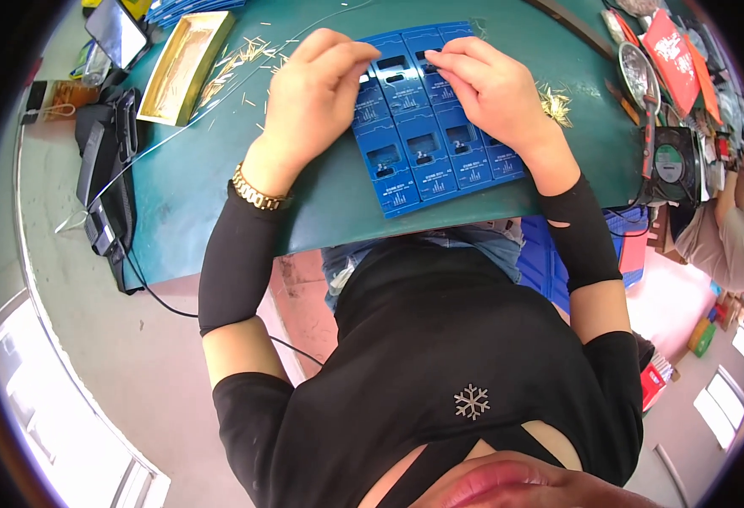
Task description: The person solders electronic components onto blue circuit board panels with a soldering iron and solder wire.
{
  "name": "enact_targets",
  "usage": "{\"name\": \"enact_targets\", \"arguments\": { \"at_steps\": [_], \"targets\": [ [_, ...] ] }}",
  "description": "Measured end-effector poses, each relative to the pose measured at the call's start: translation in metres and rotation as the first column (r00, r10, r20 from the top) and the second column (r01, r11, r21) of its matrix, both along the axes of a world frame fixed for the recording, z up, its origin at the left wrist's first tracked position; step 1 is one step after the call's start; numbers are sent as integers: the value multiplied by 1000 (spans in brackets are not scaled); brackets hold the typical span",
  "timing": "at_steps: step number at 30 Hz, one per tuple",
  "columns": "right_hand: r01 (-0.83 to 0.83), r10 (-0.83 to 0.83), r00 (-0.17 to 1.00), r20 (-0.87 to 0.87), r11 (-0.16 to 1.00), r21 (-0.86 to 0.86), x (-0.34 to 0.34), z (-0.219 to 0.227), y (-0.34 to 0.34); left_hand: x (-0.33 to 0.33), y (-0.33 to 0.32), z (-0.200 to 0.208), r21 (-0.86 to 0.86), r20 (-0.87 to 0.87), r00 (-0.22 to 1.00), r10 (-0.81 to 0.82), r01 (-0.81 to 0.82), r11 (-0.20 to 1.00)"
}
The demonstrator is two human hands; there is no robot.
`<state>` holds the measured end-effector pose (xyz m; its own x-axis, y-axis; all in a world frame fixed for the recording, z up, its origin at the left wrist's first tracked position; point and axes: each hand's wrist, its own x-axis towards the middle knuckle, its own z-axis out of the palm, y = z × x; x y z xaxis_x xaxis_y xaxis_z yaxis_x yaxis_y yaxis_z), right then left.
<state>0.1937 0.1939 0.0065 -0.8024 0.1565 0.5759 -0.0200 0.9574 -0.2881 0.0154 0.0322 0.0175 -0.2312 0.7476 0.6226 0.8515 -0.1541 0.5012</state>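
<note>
A blue printed card sheet [423, 110] lies flat on the green table near its front edge, marked into several panels with cut-out windows and small white print. Over its upper left part is my left hand [311, 93], thumb and fingertips pinched together beside a window. My right hand [499, 95] reaches over the upper right part, its thumb and forefinger closed close to another window. Whatever either pinch holds is too small or hidden to make out. Small clear or shiny bits show in some lower windows.
Thin gold-coloured slivers [224, 72] lie scattered by an open yellow box [181, 68] at left. More form a small pile [554, 106] at right. A phone [118, 32], black devices with cables, a black fan [672, 165], and red packets [672, 63] stand around the edges. Another person sits far right.
</note>
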Motion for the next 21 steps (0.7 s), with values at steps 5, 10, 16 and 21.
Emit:
{"name": "enact_targets", "arguments": {
  "at_steps": [5, 10, 16, 21],
  "targets": [
    [-3, 3, 1000, 9, 997, 80, 1, 4, 0, -9, -1, -2, -81, 39, 999, 22, -19, 997],
    [28, -26, 999, -25, 996, 79, 2, 2, 1, -7, -1, -1, -97, 82, 996, -28, 36, 995],
    [-19, 18, 1000, 8, 994, 110, 1, 1, -1, -9, 2, -3, -6, -6, 997, -71, 71, 997],
    [60, -56, 997, -47, 994, 87, 1, 0, -2, -8, 0, 1, -25, 10, 998, -63, 63, 998]
  ]
}}
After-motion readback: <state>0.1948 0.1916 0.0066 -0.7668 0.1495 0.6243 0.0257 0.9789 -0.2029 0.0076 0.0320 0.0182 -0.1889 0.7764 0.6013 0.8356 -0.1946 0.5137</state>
